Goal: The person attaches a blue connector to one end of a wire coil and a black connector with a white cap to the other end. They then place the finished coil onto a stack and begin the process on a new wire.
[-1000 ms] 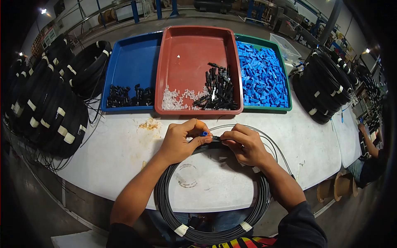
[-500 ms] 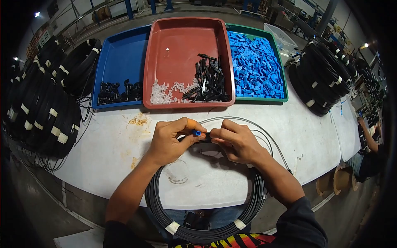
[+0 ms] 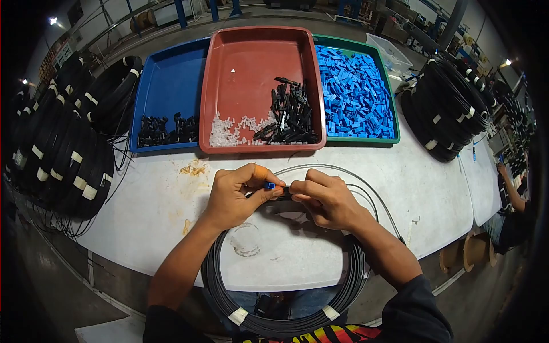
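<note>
Above the near half of the white table my two hands meet, fingertips almost touching. My left hand, with orange tape on its index finger, pinches a small blue connector piece whose square open end shows. My right hand is closed on a dark cable end just right of the blue piece; the fingers cover much of it. A large coil of black cable, wrapped with white tape pieces, hangs over the table's front edge below my hands.
Behind my hands stand a blue tray with black parts, a red tray with clear and black parts, and a green tray of blue pieces. Cable coils flank both sides. A co-worker's arm shows at the right.
The view has shifted slightly, so the trays and coils sit a little lower and to the right. Both hands keep nearly the same pose and hold.
</note>
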`<state>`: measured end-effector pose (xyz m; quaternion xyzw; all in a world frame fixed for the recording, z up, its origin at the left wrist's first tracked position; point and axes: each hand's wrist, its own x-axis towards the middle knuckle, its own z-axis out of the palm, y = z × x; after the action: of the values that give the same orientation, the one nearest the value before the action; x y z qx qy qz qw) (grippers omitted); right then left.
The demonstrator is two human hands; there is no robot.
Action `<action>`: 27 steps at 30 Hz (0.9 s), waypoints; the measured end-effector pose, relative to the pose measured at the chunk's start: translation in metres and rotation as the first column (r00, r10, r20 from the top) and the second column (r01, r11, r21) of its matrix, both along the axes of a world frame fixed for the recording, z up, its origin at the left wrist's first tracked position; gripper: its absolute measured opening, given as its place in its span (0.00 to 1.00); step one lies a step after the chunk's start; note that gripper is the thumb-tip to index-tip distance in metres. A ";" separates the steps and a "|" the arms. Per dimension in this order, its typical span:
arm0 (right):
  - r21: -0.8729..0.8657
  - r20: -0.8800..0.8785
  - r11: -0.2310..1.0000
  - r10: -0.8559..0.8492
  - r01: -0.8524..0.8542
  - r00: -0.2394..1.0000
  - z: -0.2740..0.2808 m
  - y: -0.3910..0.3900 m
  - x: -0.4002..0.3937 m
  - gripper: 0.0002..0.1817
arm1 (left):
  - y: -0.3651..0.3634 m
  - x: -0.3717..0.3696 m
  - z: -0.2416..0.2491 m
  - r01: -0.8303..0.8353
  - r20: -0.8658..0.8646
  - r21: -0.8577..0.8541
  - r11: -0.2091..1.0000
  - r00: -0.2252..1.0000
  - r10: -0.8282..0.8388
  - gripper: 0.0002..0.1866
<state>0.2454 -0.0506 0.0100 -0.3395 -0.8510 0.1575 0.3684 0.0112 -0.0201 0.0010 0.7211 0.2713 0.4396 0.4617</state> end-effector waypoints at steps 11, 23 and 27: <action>-0.053 0.021 0.997 0.063 -0.062 0.998 0.001 0.000 0.004 0.21 | 0.000 -0.002 -0.004 0.032 0.004 0.038 0.999 0.999 -0.032 0.10; 0.012 -0.037 1.000 0.015 -0.014 0.999 0.001 0.000 0.000 0.14 | 0.000 0.002 -0.003 0.006 0.087 0.019 1.000 0.996 -0.007 0.09; -0.038 0.015 0.998 0.051 -0.050 0.999 0.002 0.001 0.003 0.20 | -0.003 0.001 0.002 0.017 0.043 0.023 1.000 0.999 -0.018 0.10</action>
<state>0.2479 -0.0501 0.0122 -0.3258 -0.8591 0.1802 0.3511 0.0123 -0.0227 0.0026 0.7189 0.2501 0.4540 0.4632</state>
